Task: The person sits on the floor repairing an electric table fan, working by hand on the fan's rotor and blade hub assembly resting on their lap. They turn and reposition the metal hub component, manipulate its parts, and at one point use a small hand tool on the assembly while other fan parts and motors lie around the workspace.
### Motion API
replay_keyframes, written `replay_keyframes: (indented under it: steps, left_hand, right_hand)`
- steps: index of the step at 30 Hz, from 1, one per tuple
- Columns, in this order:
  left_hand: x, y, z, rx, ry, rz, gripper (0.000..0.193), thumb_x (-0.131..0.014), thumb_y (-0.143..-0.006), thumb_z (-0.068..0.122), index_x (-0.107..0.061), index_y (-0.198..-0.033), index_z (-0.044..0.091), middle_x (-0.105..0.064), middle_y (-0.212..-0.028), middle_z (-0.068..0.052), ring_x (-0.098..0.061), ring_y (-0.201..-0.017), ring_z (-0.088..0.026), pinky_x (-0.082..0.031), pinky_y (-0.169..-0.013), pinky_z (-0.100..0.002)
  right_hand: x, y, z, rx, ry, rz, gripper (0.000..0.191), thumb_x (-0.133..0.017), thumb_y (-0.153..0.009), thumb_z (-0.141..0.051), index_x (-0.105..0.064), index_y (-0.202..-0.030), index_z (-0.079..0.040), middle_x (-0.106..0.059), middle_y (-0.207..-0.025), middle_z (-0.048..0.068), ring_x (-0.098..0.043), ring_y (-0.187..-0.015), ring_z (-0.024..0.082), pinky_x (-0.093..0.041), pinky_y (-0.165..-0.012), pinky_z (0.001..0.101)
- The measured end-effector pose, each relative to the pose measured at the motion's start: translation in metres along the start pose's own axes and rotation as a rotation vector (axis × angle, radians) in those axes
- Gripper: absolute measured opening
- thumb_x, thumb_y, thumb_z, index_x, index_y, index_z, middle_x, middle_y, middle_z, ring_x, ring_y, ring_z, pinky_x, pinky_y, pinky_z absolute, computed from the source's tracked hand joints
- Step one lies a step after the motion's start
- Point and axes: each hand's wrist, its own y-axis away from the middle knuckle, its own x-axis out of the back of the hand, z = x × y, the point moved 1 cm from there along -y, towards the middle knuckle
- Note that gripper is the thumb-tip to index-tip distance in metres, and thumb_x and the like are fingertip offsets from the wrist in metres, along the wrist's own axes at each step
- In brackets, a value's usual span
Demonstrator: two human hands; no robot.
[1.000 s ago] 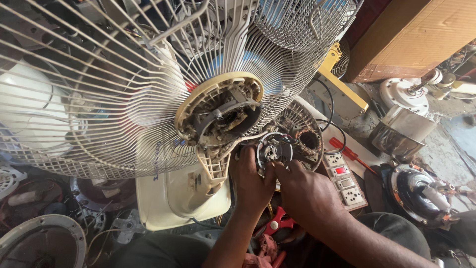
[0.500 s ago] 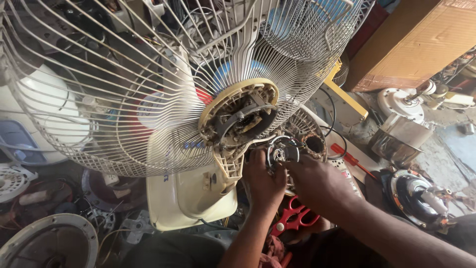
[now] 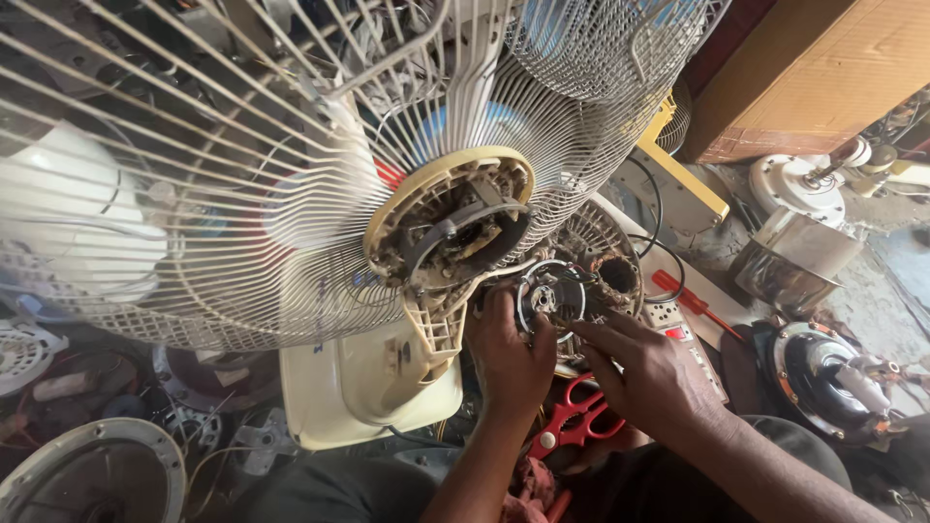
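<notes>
1. Centrally, a small round motor part (image 3: 552, 295) (metal, with a wire ring about it and windings inside) is held up between both hands, just below and to the right of the open fan motor housing (image 3: 450, 223).
2. The left hand (image 3: 509, 353) is wrapped about the part's left side from below, the fingers curled shut against it and the thumb laid along its edge.
3. The right hand (image 3: 649, 373) is brought in from the right, its fingertips (image 3: 581, 334) pinched onto the part's lower right rim; whether a wire or the rim itself is pinched cannot be told.
4. The part is judged to be stiff and rather heavy for its bulk, since it is metal, while the thin wires on it are judged fragile and easily bent or torn.
5. A firm hold is best taken on the outer metal rim, with the windings and loose leads left untouched (a greasy, dusty surface may make it slippery).
6. A large white wire fan guard (image 3: 194, 194) is seen filling the upper left, with the cream fan base (image 3: 349, 387) lying beneath it.
7. Red-handled scissors (image 3: 576, 426) are found under the hands, a red screwdriver (image 3: 683, 295) just to the right, and a white power strip (image 3: 678, 334) near it.
8. Other fan motors (image 3: 823, 373) are scattered well apart at the right.
</notes>
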Motion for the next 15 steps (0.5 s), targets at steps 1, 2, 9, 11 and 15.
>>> replay_keyframes:
  steps: [1, 2, 9, 11, 15]
  left_hand:
    - [0.001, 0.001, -0.001, -0.004, 0.011, -0.010, 0.034, -0.065, -0.084, 0.015, -0.059, -0.113, 0.000, -0.063, -0.112, -0.019, -0.059, -0.103, -0.043, -0.044, -0.092, -0.053]
    - [0.000, 0.002, -0.002, -0.008, 0.021, -0.019, 0.033, -0.065, -0.085, 0.016, -0.058, -0.114, 0.000, -0.063, -0.112, -0.018, -0.059, -0.105, -0.042, -0.044, -0.095, -0.053]
    - [0.000, 0.004, -0.005, -0.021, 0.000, -0.030, 0.040, -0.066, -0.085, 0.017, -0.058, -0.119, -0.001, -0.064, -0.115, -0.020, -0.061, -0.107, -0.043, -0.041, -0.098, -0.053]
    - [-0.001, 0.003, -0.005, -0.016, 0.030, -0.033, 0.041, -0.065, -0.085, 0.018, -0.058, -0.120, 0.000, -0.065, -0.114, -0.019, -0.063, -0.106, -0.042, -0.042, -0.097, -0.052]
    - [0.000, 0.000, -0.004, -0.052, 0.040, -0.024, 0.042, -0.066, -0.081, 0.019, -0.057, -0.118, -0.001, -0.064, -0.110, -0.020, -0.063, -0.102, -0.042, -0.045, -0.092, -0.053]
  right_hand:
    - [0.000, -0.001, 0.000, 0.000, -0.017, -0.014, 0.032, -0.069, -0.086, -0.018, -0.073, -0.117, -0.013, -0.072, -0.094, 0.008, -0.072, -0.079, 0.030, -0.058, -0.063, 0.0411]
    - [0.001, -0.002, -0.001, -0.014, -0.013, -0.039, 0.032, -0.068, -0.086, -0.018, -0.073, -0.117, -0.013, -0.071, -0.093, 0.008, -0.072, -0.078, 0.030, -0.058, -0.063, 0.0414]
    - [0.012, -0.018, -0.007, -0.050, 0.025, -0.155, 0.035, -0.067, -0.084, -0.020, -0.075, -0.118, -0.018, -0.069, -0.088, 0.007, -0.072, -0.076, 0.031, -0.058, -0.061, 0.0438]
    - [0.013, -0.025, -0.010, -0.069, 0.068, -0.204, 0.037, -0.066, -0.084, -0.021, -0.075, -0.119, -0.021, -0.069, -0.087, 0.006, -0.072, -0.075, 0.031, -0.058, -0.061, 0.0445]
    - [0.006, -0.038, -0.025, -0.136, 0.246, -0.326, 0.030, -0.065, -0.085, -0.022, -0.074, -0.113, -0.021, -0.069, -0.093, 0.007, -0.072, -0.076, 0.031, -0.059, -0.064, 0.0452]
